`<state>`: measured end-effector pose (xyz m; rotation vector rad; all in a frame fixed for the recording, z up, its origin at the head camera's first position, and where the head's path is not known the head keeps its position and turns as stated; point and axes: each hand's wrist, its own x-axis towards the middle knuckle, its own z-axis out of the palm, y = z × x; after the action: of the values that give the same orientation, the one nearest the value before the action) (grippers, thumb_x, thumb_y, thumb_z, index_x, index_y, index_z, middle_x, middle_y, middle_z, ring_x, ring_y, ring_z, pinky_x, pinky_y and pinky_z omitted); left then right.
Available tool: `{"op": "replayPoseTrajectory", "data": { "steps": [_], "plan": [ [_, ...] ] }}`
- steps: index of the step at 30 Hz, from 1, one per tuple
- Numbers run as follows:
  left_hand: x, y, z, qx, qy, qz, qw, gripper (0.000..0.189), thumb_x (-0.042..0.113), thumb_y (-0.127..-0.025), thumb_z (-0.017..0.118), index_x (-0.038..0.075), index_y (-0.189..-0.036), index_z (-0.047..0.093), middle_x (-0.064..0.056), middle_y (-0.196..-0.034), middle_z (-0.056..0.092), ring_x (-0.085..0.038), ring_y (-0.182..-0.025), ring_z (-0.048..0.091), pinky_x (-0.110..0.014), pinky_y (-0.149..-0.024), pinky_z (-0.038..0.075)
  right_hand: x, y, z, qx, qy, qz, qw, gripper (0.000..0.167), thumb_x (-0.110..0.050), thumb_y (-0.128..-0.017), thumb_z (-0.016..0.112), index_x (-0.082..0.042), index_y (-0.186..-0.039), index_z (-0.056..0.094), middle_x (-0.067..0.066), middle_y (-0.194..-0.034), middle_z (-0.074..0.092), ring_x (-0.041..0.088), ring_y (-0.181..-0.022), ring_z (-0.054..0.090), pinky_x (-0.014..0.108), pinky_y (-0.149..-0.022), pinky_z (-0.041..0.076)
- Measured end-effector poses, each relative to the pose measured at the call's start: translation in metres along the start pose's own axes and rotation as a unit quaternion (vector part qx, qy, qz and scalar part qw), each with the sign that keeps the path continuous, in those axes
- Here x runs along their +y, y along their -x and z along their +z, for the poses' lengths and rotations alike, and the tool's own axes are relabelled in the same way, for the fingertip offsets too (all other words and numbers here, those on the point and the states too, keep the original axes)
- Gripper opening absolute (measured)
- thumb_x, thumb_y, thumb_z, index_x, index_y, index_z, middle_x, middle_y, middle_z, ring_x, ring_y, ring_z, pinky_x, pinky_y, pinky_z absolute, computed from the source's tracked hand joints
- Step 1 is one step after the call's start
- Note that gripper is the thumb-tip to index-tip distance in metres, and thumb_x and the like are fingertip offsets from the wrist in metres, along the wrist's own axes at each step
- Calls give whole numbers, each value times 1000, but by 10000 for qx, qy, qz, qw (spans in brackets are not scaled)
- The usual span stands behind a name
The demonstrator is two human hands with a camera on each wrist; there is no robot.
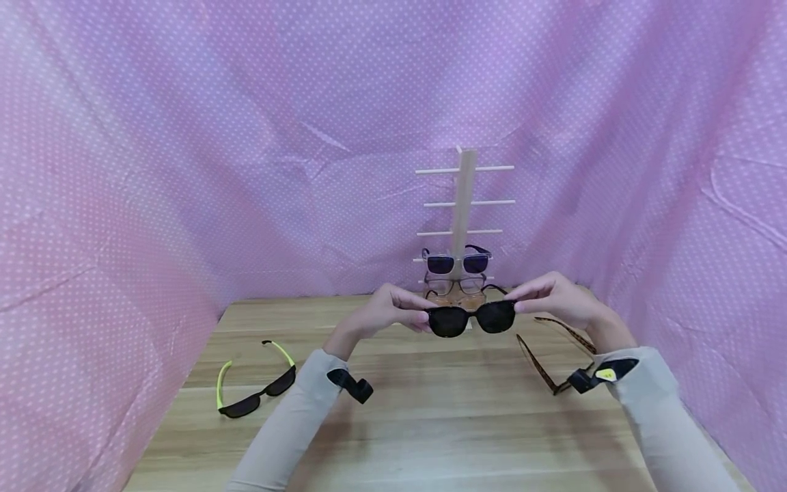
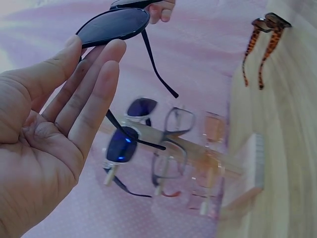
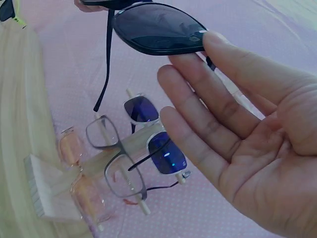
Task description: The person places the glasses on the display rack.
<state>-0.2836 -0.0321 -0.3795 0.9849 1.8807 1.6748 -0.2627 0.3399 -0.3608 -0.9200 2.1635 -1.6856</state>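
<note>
Black sunglasses [image 1: 471, 315] sit just below and right of the head view's centre, in front of the wooden rack [image 1: 464, 198]. The left hand [image 1: 393, 311] and right hand [image 1: 556, 301] pinch their opposite outer corners between thumb and fingers. They should be light and fairly stiff; glossy lenses [image 1: 447, 322] could smudge, slim temples [image 3: 108, 59] bend, so those corners seem the best hold.
</note>
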Motion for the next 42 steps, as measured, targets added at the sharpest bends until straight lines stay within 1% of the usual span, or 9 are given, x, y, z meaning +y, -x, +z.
{"op": "replayPoseTrajectory", "data": {
  "steps": [4,10,14,18,22,26,30,35,42],
  "plan": [
    [9,-1,-2,115,29,169,9998,30,-2,-95,67,-13,-123,66,-23,-104,77,-19,-85,77,-53,-87,61,-4,-3,1,91,-306,-417,9986,37,16,-94,57,-7,-114,78,-4,-108,79,6,-102,72,22,-90,58],
    [20,-3,-7,317,-51,268,9991,29,-3,-94,68,-13,-121,68,-21,-106,77,-38,-91,76,-53,-85,62,-13,-8,1,92,-388,-757,9963,40,18,-93,55,-7,-114,78,-3,-108,79,6,-102,72,22,-90,58],
    [26,-5,-10,435,-42,238,9988,29,-4,-92,69,-13,-120,68,-23,-105,76,-28,-85,77,-52,-83,62,-17,-11,-1,38,-532,-859,9949,39,19,-93,54,-5,-114,77,0,-108,79,8,-102,73,23,-89,59],
    [32,-7,-13,514,-47,237,9984,29,-5,-91,71,-14,-118,69,-19,-100,78,-19,-81,77,-51,-83,62,-20,-14,-3,127,-571,-944,9938,41,21,-92,54,-6,-112,78,1,-106,80,8,-99,74,24,-86,60],
    [40,-7,-16,608,-53,369,9975,28,-6,-90,71,-15,-116,69,-11,-96,80,-19,-81,76,-52,-83,62,-25,-16,-4,190,-592,-1074,9923,39,21,-92,55,-4,-113,77,1,-105,80,9,-99,74,24,-86,60],
    [45,-7,-17,695,19,510,9963,27,-7,-90,70,-16,-115,68,-5,-93,80,-18,-80,76,-46,-80,64,-29,-19,-2,304,-653,-1163,9906,38,19,-94,54,-3,-115,76,1,-107,79,8,-100,73,23,-87,59],
    [45,-6,-18,742,137,671,9949,26,-7,-90,70,-15,-115,69,-7,-98,80,-19,-80,77,-42,-78,65,-29,-20,1,491,-723,-1213,9888,39,19,-94,53,-4,-116,76,-1,-109,79,7,-101,73,22,-88,59],
    [42,-5,-19,859,119,842,9927,27,-9,-91,69,-16,-116,67,-7,-103,79,-20,-83,77,-45,-81,64,-26,-19,6,734,-617,-1223,9878,39,18,-95,53,-6,-116,77,-3,-109,79,6,-100,72,20,-88,58],
    [42,-6,-22,1055,67,777,9914,30,-7,-91,70,-13,-120,67,-11,-111,78,-14,-89,76,-44,-87,62,-31,-21,8,865,-561,-1181,9876,38,15,-97,53,-6,-118,76,-2,-110,79,8,-99,73,22,-89,58]
  ]
}}
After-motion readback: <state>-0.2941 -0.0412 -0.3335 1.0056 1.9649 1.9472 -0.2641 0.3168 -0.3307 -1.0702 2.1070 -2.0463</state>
